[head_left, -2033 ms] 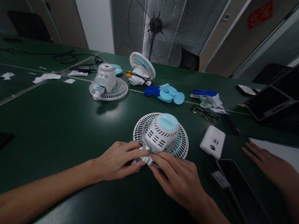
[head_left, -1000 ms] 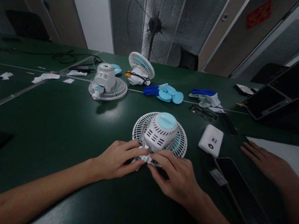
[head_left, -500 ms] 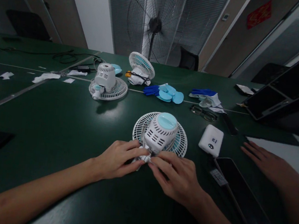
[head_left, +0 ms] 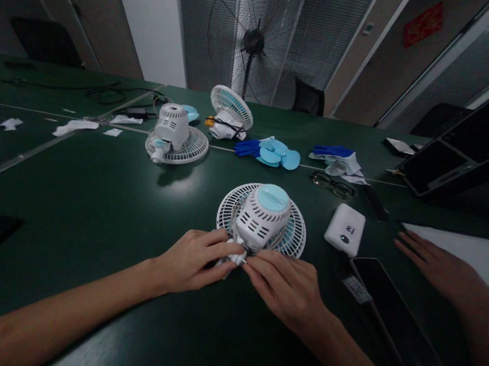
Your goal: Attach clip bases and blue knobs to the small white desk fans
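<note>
A small white fan (head_left: 262, 221) lies grille-down on the table in front of me, its motor housing up and a light blue cap on top. At the near edge of its grille is a white, crumpled piece (head_left: 235, 257) that looks like paper or thin wrapping. My left hand (head_left: 199, 260) has it between thumb and fingers. From the other side, my right hand (head_left: 287, 286) pinches its thin pointed end with the fingertips. The fingers hide part of the piece, and I cannot tell whether it is joined to the fan.
Behind stand two more small fans (head_left: 173, 130) (head_left: 230, 113), blue fan blades (head_left: 278, 153), gloves (head_left: 338, 162) and glasses (head_left: 333, 185). To the right lie a white power bank (head_left: 346, 229), a phone (head_left: 395, 314) and another person's hand (head_left: 447, 270) by white paper (head_left: 476, 256).
My right fingers have drawn closer together around the white piece's end. My left hand and the fan stay nearly still. The paper beside the other person's hand has shifted.
</note>
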A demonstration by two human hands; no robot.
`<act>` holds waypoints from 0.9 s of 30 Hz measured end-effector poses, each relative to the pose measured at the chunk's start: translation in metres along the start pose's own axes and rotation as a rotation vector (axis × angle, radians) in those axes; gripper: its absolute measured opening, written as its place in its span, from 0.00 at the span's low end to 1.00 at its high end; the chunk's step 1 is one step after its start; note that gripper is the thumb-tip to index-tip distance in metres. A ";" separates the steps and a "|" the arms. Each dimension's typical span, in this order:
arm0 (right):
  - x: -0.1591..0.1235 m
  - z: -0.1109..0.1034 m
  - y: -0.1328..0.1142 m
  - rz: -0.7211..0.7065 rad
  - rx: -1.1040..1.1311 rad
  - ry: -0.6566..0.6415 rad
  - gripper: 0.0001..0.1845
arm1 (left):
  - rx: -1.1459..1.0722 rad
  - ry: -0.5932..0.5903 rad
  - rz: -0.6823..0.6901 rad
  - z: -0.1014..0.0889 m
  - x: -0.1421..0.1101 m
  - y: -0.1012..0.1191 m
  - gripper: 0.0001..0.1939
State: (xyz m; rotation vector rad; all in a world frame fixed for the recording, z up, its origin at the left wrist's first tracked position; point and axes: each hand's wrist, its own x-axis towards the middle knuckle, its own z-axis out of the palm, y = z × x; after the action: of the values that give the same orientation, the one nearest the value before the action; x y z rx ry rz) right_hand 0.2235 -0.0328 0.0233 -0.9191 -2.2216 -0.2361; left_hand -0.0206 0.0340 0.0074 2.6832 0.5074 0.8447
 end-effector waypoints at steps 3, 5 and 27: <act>-0.004 -0.002 0.003 -0.040 -0.016 -0.025 0.11 | 0.015 0.005 0.010 0.000 0.000 0.000 0.13; -0.004 -0.004 0.005 -0.074 -0.029 -0.043 0.13 | 0.005 0.003 0.009 0.000 -0.001 0.000 0.13; 0.001 -0.007 0.008 -0.153 -0.035 -0.045 0.12 | 0.000 0.007 0.014 -0.001 0.000 0.001 0.12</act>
State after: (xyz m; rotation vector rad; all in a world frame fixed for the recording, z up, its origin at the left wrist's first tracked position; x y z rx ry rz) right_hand 0.2322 -0.0290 0.0279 -0.7801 -2.3393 -0.3286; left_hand -0.0212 0.0338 0.0087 2.6881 0.4904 0.8589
